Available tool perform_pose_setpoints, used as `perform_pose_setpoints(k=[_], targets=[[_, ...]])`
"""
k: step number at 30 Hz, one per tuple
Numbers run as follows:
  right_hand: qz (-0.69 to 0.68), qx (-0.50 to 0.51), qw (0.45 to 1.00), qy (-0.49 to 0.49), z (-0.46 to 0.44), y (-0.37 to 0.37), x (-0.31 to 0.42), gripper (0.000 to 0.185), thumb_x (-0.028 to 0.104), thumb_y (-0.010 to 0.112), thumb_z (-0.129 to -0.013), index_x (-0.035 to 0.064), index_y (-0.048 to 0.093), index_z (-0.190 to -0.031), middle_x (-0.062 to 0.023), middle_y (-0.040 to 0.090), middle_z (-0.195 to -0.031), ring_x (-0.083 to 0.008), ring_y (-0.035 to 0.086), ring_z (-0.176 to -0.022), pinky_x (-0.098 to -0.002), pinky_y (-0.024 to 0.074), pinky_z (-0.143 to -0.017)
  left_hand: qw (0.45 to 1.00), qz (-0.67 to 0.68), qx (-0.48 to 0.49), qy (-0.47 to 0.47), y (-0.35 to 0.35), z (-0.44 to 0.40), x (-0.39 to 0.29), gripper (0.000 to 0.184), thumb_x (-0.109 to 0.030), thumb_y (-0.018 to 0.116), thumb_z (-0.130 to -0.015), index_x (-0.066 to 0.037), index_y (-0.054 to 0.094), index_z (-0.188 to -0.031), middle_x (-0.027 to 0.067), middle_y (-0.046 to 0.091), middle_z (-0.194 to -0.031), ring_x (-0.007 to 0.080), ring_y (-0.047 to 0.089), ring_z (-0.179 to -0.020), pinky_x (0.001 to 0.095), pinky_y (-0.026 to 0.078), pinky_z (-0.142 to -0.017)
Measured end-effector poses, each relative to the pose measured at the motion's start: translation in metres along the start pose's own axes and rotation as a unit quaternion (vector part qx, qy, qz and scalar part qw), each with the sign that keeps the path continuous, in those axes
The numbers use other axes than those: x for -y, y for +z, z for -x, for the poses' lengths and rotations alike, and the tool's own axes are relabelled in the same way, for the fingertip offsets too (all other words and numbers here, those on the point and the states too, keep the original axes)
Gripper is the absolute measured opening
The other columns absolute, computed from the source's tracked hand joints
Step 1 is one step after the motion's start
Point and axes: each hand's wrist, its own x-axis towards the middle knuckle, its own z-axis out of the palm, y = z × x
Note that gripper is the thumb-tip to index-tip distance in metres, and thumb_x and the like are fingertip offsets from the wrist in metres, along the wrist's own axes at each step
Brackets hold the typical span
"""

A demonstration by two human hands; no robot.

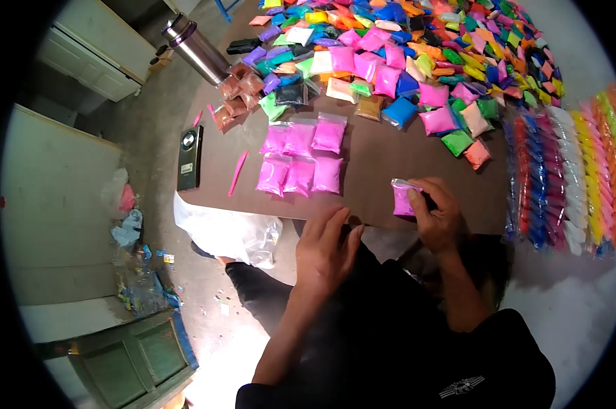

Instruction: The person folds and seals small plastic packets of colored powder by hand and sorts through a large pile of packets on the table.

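Note:
My right hand (pixel 434 208) is closed on a small clear packet of pink material (pixel 403 199), held just above the table's front edge. Fingers slightly curled and apart, my left hand (pixel 330 235) is at the same edge with nothing in it. In front of it, several pink packets (pixel 298 176) lie in two rows on the brown table (pixel 373 177). To their left is a thin pink tool (pixel 238 173).
A heap of colourful packets (pixel 390 61) covers the table's far side. At the left are a steel flask (pixel 197 51), brown packets (pixel 236 102) and a black device (pixel 189 158). Rows of coloured packets (pixel 567 177) lie at the right. A plastic bag (pixel 233 232) hangs below the front edge.

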Motion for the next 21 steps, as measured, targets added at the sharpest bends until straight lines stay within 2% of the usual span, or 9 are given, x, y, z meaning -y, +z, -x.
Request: perform_pose_setpoints(k=[1, 3, 4, 6, 7, 9, 12, 14, 21], targets=[[0.007, 0.003, 1.000, -0.004, 0.002, -0.003, 0.002, 0.014, 0.006, 0.067, -0.089, -0.0016, 0.070, -0.100, -0.0117, 0.067, -0.092, -0.0213, 0.064, -0.083, -0.0298, 0.0508, -0.074, 1.000, 0.007, -0.005, -0.001, -0.003, 0.006, -0.005, 0.040, -0.011, 0.079, -0.081, -0.001, 0.065, -0.116, 0.0170, 0.065, -0.112, 0.0351, 0.065, -0.093, 0.0400, 0.055, -0.078], [-0.061, 0.031, 0.997, 0.039, 0.006, 0.000, 0.009, 0.014, 0.005, 0.067, -0.090, -0.0015, 0.069, -0.102, -0.0086, 0.066, -0.095, -0.0174, 0.062, -0.083, -0.0283, 0.0498, -0.075, 0.979, 0.143, 0.032, -0.144, -0.010, 0.013, -0.015, 0.039, -0.013, 0.081, -0.082, 0.002, 0.066, -0.114, 0.0164, 0.068, -0.105, 0.0297, 0.067, -0.090, 0.0370, 0.055, -0.080], [-0.059, 0.037, 0.997, 0.036, 0.011, 0.005, 0.014, 0.014, 0.005, 0.067, -0.090, -0.0015, 0.069, -0.102, -0.0086, 0.066, -0.095, -0.0174, 0.062, -0.083, -0.0283, 0.0498, -0.075, 0.978, 0.144, 0.026, -0.147, -0.011, 0.017, -0.015, 0.039, -0.013, 0.081, -0.082, 0.002, 0.066, -0.114, 0.0164, 0.068, -0.105, 0.0297, 0.067, -0.090, 0.0370, 0.055, -0.080], [-0.216, 0.090, 0.970, 0.070, 0.025, 0.024, 0.027, 0.013, 0.004, 0.065, -0.092, -0.0010, 0.069, -0.103, -0.0064, 0.065, -0.099, -0.0146, 0.060, -0.083, -0.0266, 0.0489, -0.075, 0.934, 0.265, 0.021, -0.238, -0.014, 0.027, -0.012, 0.037, -0.016, 0.078, -0.087, 0.003, 0.065, -0.116, 0.0139, 0.069, -0.104, 0.0208, 0.067, -0.091, 0.0318, 0.054, -0.081], [-0.248, 0.115, 0.960, 0.056, 0.029, 0.033, 0.033, 0.013, 0.003, 0.064, -0.093, -0.0009, 0.069, -0.104, -0.0063, 0.064, -0.099, -0.0132, 0.059, -0.082, -0.0254, 0.0485, -0.074, 0.934, 0.264, 0.014, -0.241, -0.016, 0.030, -0.012, 0.037, -0.016, 0.078, -0.087, 0.003, 0.065, -0.116, 0.0139, 0.069, -0.104, 0.0208, 0.067, -0.091, 0.0318, 0.054, -0.081], [-0.245, 0.161, 0.955, 0.041, 0.037, 0.047, 0.046, 0.013, 0.003, 0.065, -0.093, -0.0010, 0.069, -0.105, -0.0062, 0.063, -0.098, -0.0125, 0.059, -0.082, -0.0249, 0.0484, -0.073, 0.864, 0.402, -0.007, -0.304, -0.021, 0.036, -0.011, 0.029, -0.015, 0.073, -0.093, 0.004, 0.066, -0.114, 0.0094, 0.070, -0.099, 0.0146, 0.065, -0.089, 0.0278, 0.052, -0.081], [-0.245, 0.215, 0.945, 0.019, 0.048, 0.061, 0.055, 0.019, 0.003, 0.067, -0.092, -0.0005, 0.067, -0.111, -0.0052, 0.063, -0.098, -0.0101, 0.059, -0.082, -0.0236, 0.0481, -0.071, 0.864, 0.403, -0.029, -0.300, -0.034, 0.052, -0.004, 0.018, -0.014, 0.069, -0.097, 0.001, 0.069, -0.107, 0.0002, 0.068, -0.092, 0.0059, 0.058, -0.080, 0.0207, 0.047, -0.071], [-0.310, 0.275, 0.889, 0.196, 0.053, 0.063, 0.066, 0.017, 0.000, 0.064, -0.094, -0.0037, 0.065, -0.110, -0.0085, 0.061, -0.105, -0.0125, 0.058, -0.097, -0.0269, 0.0479, -0.087, 0.858, 0.409, -0.048, -0.308, -0.040, 0.064, 0.000, 0.017, -0.014, 0.069, -0.097, 0.001, 0.069, -0.105, -0.0011, 0.066, -0.088, 0.0048, 0.056, -0.076, 0.0193, 0.045, -0.069], [-0.348, 0.309, 0.865, 0.187, 0.072, 0.087, 0.068, 0.013, -0.001, 0.063, -0.093, -0.0032, 0.064, -0.106, -0.0066, 0.060, -0.101, -0.0109, 0.058, -0.092, -0.0258, 0.0474, -0.083, 0.823, 0.441, -0.078, -0.350, -0.055, 0.086, 0.002, 0.016, -0.016, 0.070, -0.096, 0.000, 0.069, -0.099, -0.0045, 0.063, -0.080, 0.0023, 0.051, -0.070, 0.0170, 0.040, -0.063]])
